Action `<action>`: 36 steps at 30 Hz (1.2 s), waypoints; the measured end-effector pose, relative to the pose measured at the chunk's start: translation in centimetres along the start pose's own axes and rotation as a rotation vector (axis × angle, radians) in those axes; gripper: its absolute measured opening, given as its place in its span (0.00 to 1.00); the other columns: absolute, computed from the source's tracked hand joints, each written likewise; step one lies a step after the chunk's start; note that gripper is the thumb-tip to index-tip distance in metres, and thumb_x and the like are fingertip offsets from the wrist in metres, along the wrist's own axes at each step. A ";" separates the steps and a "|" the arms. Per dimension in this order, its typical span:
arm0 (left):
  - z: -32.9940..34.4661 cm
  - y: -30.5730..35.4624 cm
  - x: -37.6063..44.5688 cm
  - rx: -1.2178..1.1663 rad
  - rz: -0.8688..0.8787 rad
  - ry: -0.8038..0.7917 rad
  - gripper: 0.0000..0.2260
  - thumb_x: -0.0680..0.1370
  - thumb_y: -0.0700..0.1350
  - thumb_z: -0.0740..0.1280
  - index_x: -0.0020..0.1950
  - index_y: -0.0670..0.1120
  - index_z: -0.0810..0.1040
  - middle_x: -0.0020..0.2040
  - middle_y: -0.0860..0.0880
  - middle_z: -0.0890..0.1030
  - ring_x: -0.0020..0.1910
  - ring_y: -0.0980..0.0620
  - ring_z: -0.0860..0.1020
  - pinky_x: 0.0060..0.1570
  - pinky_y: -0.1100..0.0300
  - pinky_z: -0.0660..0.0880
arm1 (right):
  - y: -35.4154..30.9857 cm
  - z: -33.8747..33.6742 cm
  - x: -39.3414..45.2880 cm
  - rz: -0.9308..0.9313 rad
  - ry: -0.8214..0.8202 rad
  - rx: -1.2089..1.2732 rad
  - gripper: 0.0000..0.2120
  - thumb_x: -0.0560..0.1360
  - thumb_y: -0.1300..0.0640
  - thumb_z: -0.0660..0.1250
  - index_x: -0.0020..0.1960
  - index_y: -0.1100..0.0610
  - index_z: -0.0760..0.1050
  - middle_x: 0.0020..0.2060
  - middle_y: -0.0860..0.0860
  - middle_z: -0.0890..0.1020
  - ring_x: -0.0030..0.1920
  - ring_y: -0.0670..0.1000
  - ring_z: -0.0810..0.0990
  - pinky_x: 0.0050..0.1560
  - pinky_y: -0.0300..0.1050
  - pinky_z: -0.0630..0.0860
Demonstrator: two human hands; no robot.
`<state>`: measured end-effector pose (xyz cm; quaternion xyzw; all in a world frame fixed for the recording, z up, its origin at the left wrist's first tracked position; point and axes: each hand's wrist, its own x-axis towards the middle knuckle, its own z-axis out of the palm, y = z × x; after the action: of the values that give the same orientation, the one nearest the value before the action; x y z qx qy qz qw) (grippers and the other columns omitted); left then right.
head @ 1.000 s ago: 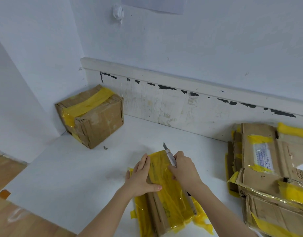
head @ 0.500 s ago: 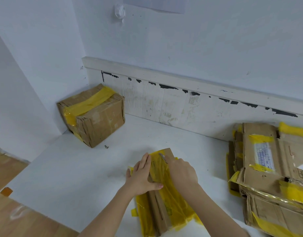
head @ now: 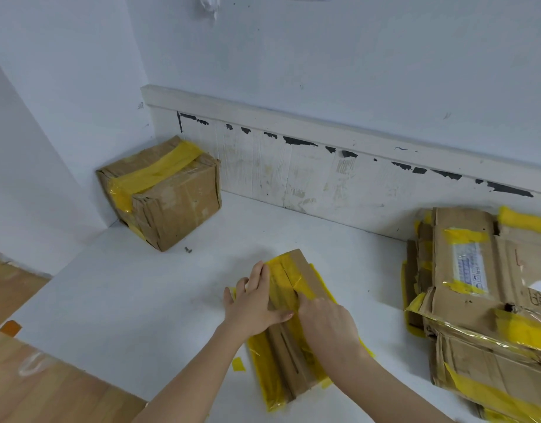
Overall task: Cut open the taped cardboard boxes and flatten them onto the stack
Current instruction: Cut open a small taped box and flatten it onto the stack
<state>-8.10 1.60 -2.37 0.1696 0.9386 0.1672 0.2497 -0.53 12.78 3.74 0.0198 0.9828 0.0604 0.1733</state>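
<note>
Cardboard wrapped in yellow tape, the small box [head: 289, 319] is seen near the front edge of the white platform [head: 141, 300]. It is pressed by the flat left hand [head: 254, 303]. The right hand [head: 327, 322] is curled on it; a held tool cannot be told. Flattened boxes [head: 483, 300] are stacked at the right edge, and a sealed box [head: 162, 190] stands in the back left corner.

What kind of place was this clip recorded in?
Probably an indoor corner used for breaking down packaging: a white platform against scuffed white walls, a taped cardboard box and a stack of flattened boxes.
</note>
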 end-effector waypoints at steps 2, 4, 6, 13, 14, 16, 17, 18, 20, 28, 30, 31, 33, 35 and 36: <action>0.0 0.0 0.0 0.015 0.001 -0.003 0.46 0.73 0.66 0.61 0.76 0.48 0.36 0.75 0.57 0.34 0.75 0.48 0.47 0.70 0.40 0.45 | 0.4 0.1 -1.3 0.003 -0.038 0.002 0.19 0.80 0.68 0.51 0.69 0.60 0.63 0.57 0.56 0.77 0.57 0.55 0.78 0.51 0.46 0.75; -0.2 0.0 0.0 0.037 0.008 -0.008 0.46 0.73 0.67 0.60 0.76 0.49 0.35 0.75 0.57 0.34 0.75 0.47 0.47 0.70 0.40 0.45 | 0.6 0.0 -2.7 -0.006 -0.072 0.001 0.19 0.80 0.69 0.50 0.69 0.60 0.64 0.58 0.56 0.76 0.59 0.56 0.77 0.53 0.47 0.74; -0.2 0.1 0.0 0.062 0.028 -0.018 0.45 0.73 0.67 0.60 0.76 0.49 0.35 0.75 0.57 0.34 0.75 0.47 0.46 0.70 0.39 0.43 | 0.9 0.3 -4.1 0.005 -0.124 0.010 0.19 0.80 0.68 0.50 0.70 0.60 0.62 0.59 0.56 0.76 0.60 0.56 0.77 0.54 0.47 0.74; -0.3 0.2 0.1 0.166 0.054 -0.021 0.44 0.74 0.67 0.58 0.76 0.48 0.34 0.76 0.55 0.34 0.75 0.46 0.47 0.70 0.38 0.43 | 1.5 0.9 -7.7 0.102 -0.332 0.144 0.22 0.83 0.61 0.43 0.76 0.53 0.51 0.66 0.56 0.70 0.65 0.56 0.72 0.62 0.49 0.69; -0.3 0.2 0.1 0.180 0.056 -0.017 0.44 0.74 0.67 0.57 0.76 0.48 0.34 0.75 0.55 0.33 0.75 0.46 0.47 0.70 0.38 0.43 | 1.5 1.1 -7.8 0.161 -0.370 0.223 0.21 0.83 0.57 0.42 0.76 0.52 0.51 0.67 0.55 0.70 0.66 0.55 0.71 0.64 0.47 0.67; -0.5 0.2 0.1 0.204 0.057 -0.020 0.44 0.74 0.68 0.57 0.76 0.48 0.34 0.75 0.55 0.33 0.75 0.46 0.47 0.70 0.38 0.43 | 1.9 2.2 -8.0 0.304 -0.356 0.398 0.29 0.80 0.41 0.37 0.77 0.54 0.50 0.70 0.52 0.68 0.70 0.51 0.67 0.66 0.42 0.63; -0.5 0.2 0.1 0.210 0.054 -0.028 0.44 0.74 0.68 0.56 0.76 0.48 0.34 0.76 0.55 0.33 0.75 0.46 0.47 0.70 0.38 0.43 | 2.0 2.4 -8.4 0.315 -0.319 0.400 0.38 0.75 0.33 0.32 0.77 0.53 0.47 0.69 0.52 0.68 0.70 0.49 0.66 0.64 0.40 0.64; -0.6 0.1 0.1 0.215 0.053 -0.027 0.44 0.74 0.68 0.56 0.76 0.48 0.34 0.76 0.55 0.34 0.75 0.46 0.48 0.70 0.38 0.43 | 2.2 2.3 -9.0 0.305 -0.307 0.372 0.40 0.73 0.31 0.30 0.77 0.52 0.47 0.64 0.54 0.71 0.68 0.49 0.69 0.59 0.41 0.67; -0.7 0.2 -0.1 0.246 0.035 -0.009 0.44 0.73 0.70 0.54 0.76 0.48 0.35 0.76 0.54 0.35 0.75 0.46 0.49 0.70 0.38 0.44 | 3.5 2.2 -9.8 0.117 -0.099 0.189 0.21 0.80 0.54 0.49 0.71 0.46 0.67 0.37 0.61 0.72 0.47 0.56 0.82 0.37 0.44 0.71; -0.8 1.0 -3.0 0.523 -0.131 0.256 0.59 0.52 0.72 0.16 0.75 0.50 0.52 0.66 0.47 0.64 0.65 0.47 0.63 0.62 0.46 0.55 | 10.9 3.0 -10.8 0.303 0.163 0.325 0.20 0.82 0.50 0.49 0.73 0.38 0.52 0.39 0.45 0.73 0.37 0.46 0.75 0.36 0.41 0.68; -1.0 1.6 -2.3 0.565 -0.087 0.309 0.43 0.69 0.74 0.33 0.71 0.48 0.60 0.67 0.45 0.63 0.66 0.46 0.61 0.65 0.46 0.56 | 10.9 4.1 -9.6 0.367 0.142 0.586 0.19 0.82 0.52 0.52 0.72 0.42 0.59 0.32 0.44 0.70 0.27 0.44 0.71 0.33 0.39 0.71; -1.1 2.0 -1.8 0.578 -0.051 0.311 0.37 0.74 0.71 0.41 0.71 0.46 0.61 0.70 0.43 0.60 0.70 0.45 0.58 0.68 0.45 0.55 | 10.7 5.0 -8.9 0.375 0.146 0.705 0.19 0.82 0.55 0.53 0.72 0.44 0.62 0.31 0.45 0.71 0.24 0.44 0.71 0.33 0.39 0.73; -1.2 2.3 -0.5 0.546 0.112 0.328 0.31 0.78 0.63 0.50 0.72 0.43 0.61 0.76 0.42 0.53 0.75 0.42 0.53 0.71 0.44 0.53 | 10.7 6.3 -7.5 0.417 0.157 0.903 0.19 0.81 0.59 0.53 0.70 0.46 0.65 0.31 0.49 0.73 0.23 0.47 0.74 0.32 0.42 0.75; -0.7 1.9 0.9 0.527 0.334 0.343 0.26 0.75 0.57 0.55 0.69 0.45 0.67 0.74 0.45 0.62 0.72 0.43 0.64 0.65 0.46 0.66 | 10.4 7.1 -6.5 0.451 0.143 0.973 0.20 0.81 0.59 0.53 0.71 0.47 0.64 0.31 0.49 0.74 0.25 0.47 0.76 0.29 0.40 0.75; -0.4 1.6 1.3 0.536 0.389 0.310 0.24 0.74 0.56 0.55 0.67 0.48 0.70 0.71 0.47 0.68 0.68 0.46 0.70 0.60 0.48 0.72 | 10.1 7.2 -6.1 0.457 0.130 0.985 0.20 0.82 0.59 0.52 0.72 0.46 0.63 0.32 0.49 0.74 0.25 0.47 0.76 0.28 0.38 0.74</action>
<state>-9.00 3.45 -1.88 0.3770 0.9259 -0.0168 0.0148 7.89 23.24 0.35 0.3079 0.8741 -0.3700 0.0648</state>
